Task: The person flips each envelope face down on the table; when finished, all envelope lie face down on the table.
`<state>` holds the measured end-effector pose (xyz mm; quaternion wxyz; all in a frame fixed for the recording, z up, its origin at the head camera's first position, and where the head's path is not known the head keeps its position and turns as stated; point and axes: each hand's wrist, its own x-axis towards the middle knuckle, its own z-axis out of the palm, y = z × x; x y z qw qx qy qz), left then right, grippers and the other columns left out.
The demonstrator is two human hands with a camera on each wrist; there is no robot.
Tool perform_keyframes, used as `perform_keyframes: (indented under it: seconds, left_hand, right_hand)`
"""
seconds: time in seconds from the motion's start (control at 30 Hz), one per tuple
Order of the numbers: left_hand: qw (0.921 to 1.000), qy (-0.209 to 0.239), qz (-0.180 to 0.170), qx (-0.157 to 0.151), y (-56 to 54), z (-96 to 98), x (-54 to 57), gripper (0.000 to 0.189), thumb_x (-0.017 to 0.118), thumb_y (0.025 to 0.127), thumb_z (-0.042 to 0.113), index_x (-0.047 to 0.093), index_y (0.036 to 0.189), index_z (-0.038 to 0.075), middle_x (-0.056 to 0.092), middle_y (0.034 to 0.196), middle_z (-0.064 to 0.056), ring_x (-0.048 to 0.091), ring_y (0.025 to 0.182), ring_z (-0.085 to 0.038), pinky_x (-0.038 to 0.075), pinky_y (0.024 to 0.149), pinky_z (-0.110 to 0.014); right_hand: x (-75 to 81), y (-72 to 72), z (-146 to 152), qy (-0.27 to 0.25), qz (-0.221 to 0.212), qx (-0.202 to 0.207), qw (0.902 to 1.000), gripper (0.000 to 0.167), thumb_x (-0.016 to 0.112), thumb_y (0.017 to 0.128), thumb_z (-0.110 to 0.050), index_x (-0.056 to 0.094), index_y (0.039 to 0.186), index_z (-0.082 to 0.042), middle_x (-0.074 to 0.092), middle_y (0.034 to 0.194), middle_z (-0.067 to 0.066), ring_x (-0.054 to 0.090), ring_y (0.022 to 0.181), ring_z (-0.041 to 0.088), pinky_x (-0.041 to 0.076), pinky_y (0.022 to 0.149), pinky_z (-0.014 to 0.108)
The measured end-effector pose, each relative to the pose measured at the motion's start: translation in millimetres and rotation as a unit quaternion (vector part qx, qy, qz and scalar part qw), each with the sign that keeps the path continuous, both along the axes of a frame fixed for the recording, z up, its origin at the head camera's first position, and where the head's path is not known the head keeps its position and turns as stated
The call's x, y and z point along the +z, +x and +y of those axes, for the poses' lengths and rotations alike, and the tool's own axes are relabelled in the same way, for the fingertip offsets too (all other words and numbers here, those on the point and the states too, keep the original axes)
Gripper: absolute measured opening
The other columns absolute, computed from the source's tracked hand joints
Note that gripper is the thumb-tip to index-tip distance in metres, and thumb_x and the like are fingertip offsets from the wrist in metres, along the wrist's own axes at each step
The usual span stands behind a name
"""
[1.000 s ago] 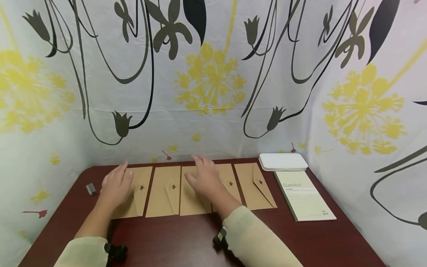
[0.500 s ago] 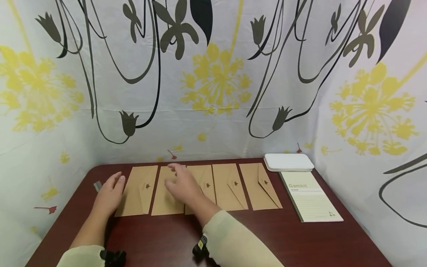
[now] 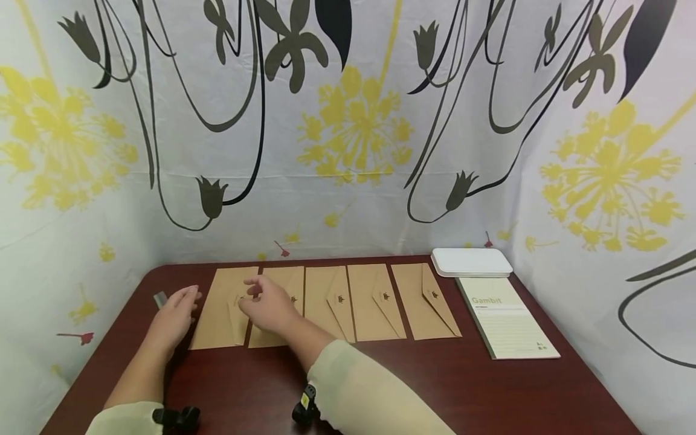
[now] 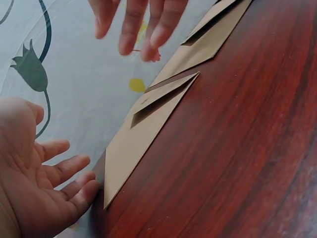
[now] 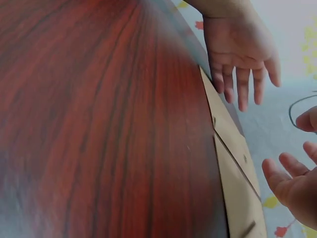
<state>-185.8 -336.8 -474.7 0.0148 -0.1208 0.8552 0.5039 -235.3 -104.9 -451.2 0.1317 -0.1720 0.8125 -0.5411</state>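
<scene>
Several brown kraft envelopes lie side by side in a row at the back of the table. My left hand [image 3: 173, 317] is beside the leftmost envelope [image 3: 216, 308], fingers relaxed and holding nothing. In the left wrist view, the left hand [image 4: 39, 183] has its fingertips right by that envelope's edge. My right hand [image 3: 269, 305] hovers over the second envelope [image 3: 285, 278], fingers loosely bent, fingertips overlapping the leftmost envelope's flap. In the right wrist view, the right hand [image 5: 299, 191] shows nothing between thumb and fingers. The flaps stand slightly raised.
A small grey block [image 3: 160, 299] lies left of the envelopes, partly behind the left hand. To the right are a notepad [image 3: 508, 320] printed "Gambit" and a white flat case [image 3: 471, 262]. A flower-patterned curtain [image 3: 370, 211] hangs behind the dark red table [image 3: 435, 386].
My right hand has moved left across the row, from the middle envelopes to the two leftmost. My left hand has drawn back off the leftmost envelope to its side. The view has shifted slightly.
</scene>
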Motion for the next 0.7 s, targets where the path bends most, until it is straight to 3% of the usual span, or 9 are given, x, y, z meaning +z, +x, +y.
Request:
perform_keyframes:
  seconds: [0.3, 0.5, 0.6, 0.7]
  left_hand:
    - [0.9994, 0.035, -0.007, -0.004, 0.1, 6.0, 4.2, 0.084, 0.015, 0.112, 0.062, 0.009, 0.172, 0.004, 0.029, 0.172, -0.031, 0.034, 0.157, -0.050, 0.040, 0.123, -0.064]
    - [0.9964, 0.081, -0.023, -0.012, -2.0, 7.1, 4.5, 0.082, 0.018, 0.113, 0.059, 0.002, 0.172, 0.004, 0.022, 0.175, -0.032, 0.026, 0.161, -0.050, 0.035, 0.128, -0.062]
    - [0.9963, 0.080, -0.029, -0.015, -2.3, 5.8, 4.0, 0.083, 0.020, 0.113, 0.059, 0.002, 0.172, 0.003, 0.021, 0.175, -0.032, 0.025, 0.162, -0.049, 0.032, 0.130, -0.061]
    - [0.9970, 0.065, -0.034, -0.025, -1.9, 4.4, 4.2, 0.086, 0.021, 0.112, 0.062, 0.002, 0.172, 0.002, 0.021, 0.174, -0.032, 0.025, 0.162, -0.049, 0.032, 0.130, -0.062]
  right_hand:
    - [-7.9, -1.5, -6.0, 0.018, -0.033, -0.009, 0.9992, 0.042, 0.071, 0.099, -0.033, 0.066, 0.140, -0.025, 0.067, 0.142, 0.004, 0.068, 0.114, 0.018, 0.057, 0.084, 0.033]
    - [-8.9, -3.3, -9.7, 0.026, -0.041, -0.009, 0.9988, 0.040, 0.071, 0.099, -0.034, 0.067, 0.138, -0.024, 0.068, 0.141, 0.005, 0.067, 0.123, 0.023, 0.057, 0.092, 0.038]
    - [-10.3, -4.1, -12.9, 0.027, -0.039, -0.017, 0.9987, 0.039, 0.073, 0.099, -0.034, 0.069, 0.136, -0.023, 0.069, 0.140, 0.006, 0.067, 0.123, 0.024, 0.057, 0.096, 0.039]
    - [-12.8, -5.4, -15.2, -0.009, -0.056, -0.036, 0.9978, 0.038, 0.074, 0.099, -0.028, 0.070, 0.136, -0.019, 0.067, 0.141, 0.011, 0.071, 0.115, 0.025, 0.059, 0.092, 0.038]
